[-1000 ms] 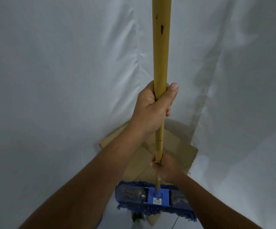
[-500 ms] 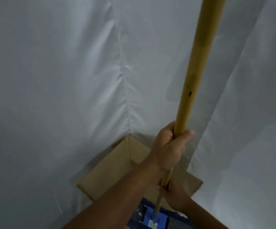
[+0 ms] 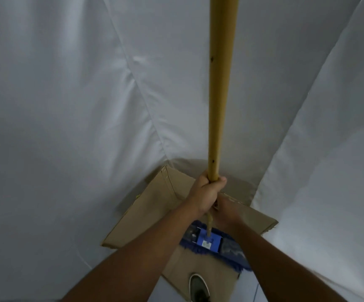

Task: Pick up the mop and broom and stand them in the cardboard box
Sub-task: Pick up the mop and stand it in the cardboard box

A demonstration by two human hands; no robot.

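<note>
Surroundings: white sheeting (image 3: 72, 118) hangs in folds on every side, closing in from 9 through 12 to 3 o'clock and touching the cardboard box (image 3: 146, 216) along its far edges.
Near edge: a dark shoe (image 3: 199, 287) at 6 o'clock, its toe against the box's flattened near flap.
Obstructions: the two forearms cross the box opening and hide part of its inside; whether the broom is anywhere cannot be told.
Mop: the mop (image 3: 219, 88) stands close to upright, its yellow wooden handle running from 12 o'clock at the top edge down to the centre-low of the view.
Mop head: blue, fringed, with a blue bracket, lying across the handle from 9 to 4 o'clock, over the box opening.
Left hand: the left hand (image 3: 205, 192) is wrapped tight around the handle, thumb across the front, forearm reaching in from 7 o'clock.
Right hand: the right hand (image 3: 225, 209) sits just below and touching it, gripping the thinner lower shaft, forearm from 5 o'clock.
</note>
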